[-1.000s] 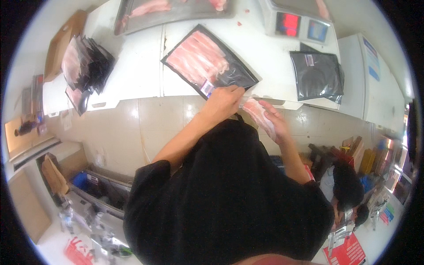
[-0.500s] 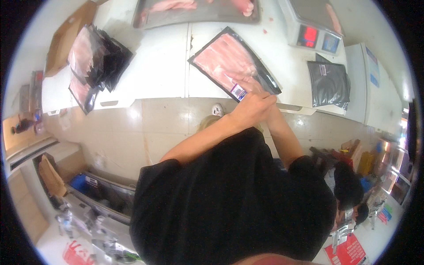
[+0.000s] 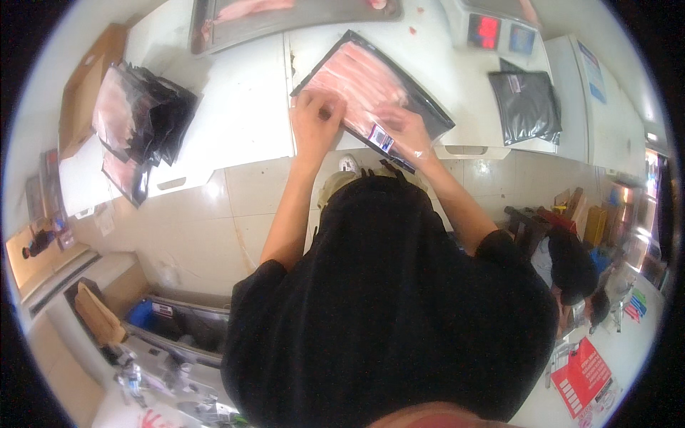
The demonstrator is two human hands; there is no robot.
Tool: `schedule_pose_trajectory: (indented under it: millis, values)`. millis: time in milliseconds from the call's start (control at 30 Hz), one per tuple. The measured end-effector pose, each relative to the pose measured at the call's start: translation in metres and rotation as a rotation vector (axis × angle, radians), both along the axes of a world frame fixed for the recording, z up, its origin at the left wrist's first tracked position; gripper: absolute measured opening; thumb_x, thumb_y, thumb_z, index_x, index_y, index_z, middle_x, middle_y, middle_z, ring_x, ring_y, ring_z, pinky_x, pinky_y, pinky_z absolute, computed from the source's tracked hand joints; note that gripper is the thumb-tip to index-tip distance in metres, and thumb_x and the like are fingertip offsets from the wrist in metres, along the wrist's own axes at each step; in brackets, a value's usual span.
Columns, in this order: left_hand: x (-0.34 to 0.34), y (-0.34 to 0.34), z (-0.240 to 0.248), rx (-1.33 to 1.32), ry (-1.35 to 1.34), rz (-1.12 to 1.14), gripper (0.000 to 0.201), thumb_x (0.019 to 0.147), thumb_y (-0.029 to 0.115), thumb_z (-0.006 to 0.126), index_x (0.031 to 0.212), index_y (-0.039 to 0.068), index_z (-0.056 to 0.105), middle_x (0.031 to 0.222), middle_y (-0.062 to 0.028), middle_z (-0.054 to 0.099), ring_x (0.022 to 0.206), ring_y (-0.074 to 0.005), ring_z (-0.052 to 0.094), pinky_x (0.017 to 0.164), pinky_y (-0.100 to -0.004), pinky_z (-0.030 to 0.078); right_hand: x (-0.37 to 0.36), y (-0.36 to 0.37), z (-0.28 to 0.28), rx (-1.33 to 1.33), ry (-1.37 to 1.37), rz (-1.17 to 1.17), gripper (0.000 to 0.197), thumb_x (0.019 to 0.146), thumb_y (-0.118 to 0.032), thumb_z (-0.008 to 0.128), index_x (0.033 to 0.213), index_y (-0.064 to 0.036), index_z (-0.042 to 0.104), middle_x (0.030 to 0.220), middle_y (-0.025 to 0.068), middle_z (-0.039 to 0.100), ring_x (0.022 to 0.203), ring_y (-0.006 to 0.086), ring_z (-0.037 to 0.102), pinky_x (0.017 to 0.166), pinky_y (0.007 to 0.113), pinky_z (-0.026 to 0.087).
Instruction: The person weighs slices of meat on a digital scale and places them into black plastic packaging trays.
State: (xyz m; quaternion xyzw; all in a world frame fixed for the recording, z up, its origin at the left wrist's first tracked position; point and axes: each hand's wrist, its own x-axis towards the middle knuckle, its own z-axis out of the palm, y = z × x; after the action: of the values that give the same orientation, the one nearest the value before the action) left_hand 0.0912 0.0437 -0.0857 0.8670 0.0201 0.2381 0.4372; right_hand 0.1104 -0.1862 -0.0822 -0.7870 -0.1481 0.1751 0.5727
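A flat plastic pouch of pale pink meat strips (image 3: 357,75) lies aslant on the white counter, with a clear face and black edges. My left hand (image 3: 316,125) is bent over the pouch's lower left edge, with thumb and fingertips closed on it. Over the pouch's near right part is my right hand (image 3: 410,134), its fingers drawn together on the film. Just beside those fingers, a small white and purple label (image 3: 380,138) sits by the near edge. The exact grip of the right fingertips is partly hidden.
Filled black-edged pouches (image 3: 143,118) are heaped at the left, by a cardboard box (image 3: 89,82). A metal tray (image 3: 300,20) with meat stands at the back, a scale (image 3: 499,32) at the back right. Black pouches (image 3: 526,107) lie at the right counter edge (image 3: 471,151).
My hands, together near the label before, are now apart. The left has moved left to the pouch's lower left edge; the right stays near the label. The view has shifted slightly.
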Motion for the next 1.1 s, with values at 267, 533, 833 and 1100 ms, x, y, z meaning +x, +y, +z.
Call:
schedule_pose_trajectory:
  millis: [267,533,833,1100]
  values:
    - [0.002,-0.006,-0.009,0.039,-0.074,0.074,0.022,0.080,0.018,0.084,0.098,0.010,0.073,0.093,-0.0066,0.066,0.084,-0.0255,0.059,0.081,-0.0403,0.046,-0.013,-0.037,0.009,0.051,0.070,0.072,0.035,0.093,-0.015,0.077,0.122,0.0020,0.070,0.120,0.0111,0.075,0.109,0.0193,0.071,0.099,0.035,0.055]
    - [0.000,-0.004,-0.021,0.007,-0.073,0.056,0.024,0.084,0.019,0.082,0.104,0.008,0.073,0.091,-0.0072,0.067,0.086,-0.0265,0.058,0.085,-0.0404,0.046,-0.025,-0.142,0.026,0.109,0.168,-0.181,0.027,0.095,-0.008,0.073,0.121,-0.0009,0.071,0.113,0.0093,0.076,0.103,0.0140,0.071,0.093,0.030,0.057]
    - [-0.029,-0.017,0.002,-0.173,-0.089,0.225,0.015,0.092,0.005,0.074,0.105,-0.001,0.068,0.098,-0.0093,0.064,0.094,-0.0234,0.059,0.090,-0.0374,0.047,0.096,-0.241,0.106,-0.248,-0.424,-0.589,0.021,0.094,-0.012,0.073,0.111,-0.0009,0.075,0.093,0.0086,0.078,0.083,0.0128,0.071,0.077,0.029,0.056]
    - [-0.069,-0.082,0.025,-0.145,-0.118,0.481,0.013,0.094,0.008,0.072,0.103,0.000,0.067,0.096,-0.0069,0.064,0.091,-0.0196,0.057,0.085,-0.0356,0.045,0.403,-0.325,0.101,-0.724,-0.637,-0.638,0.048,0.076,-0.034,0.086,0.109,-0.0005,0.076,0.105,0.0206,0.076,0.100,0.0373,0.074,0.089,0.044,0.059]
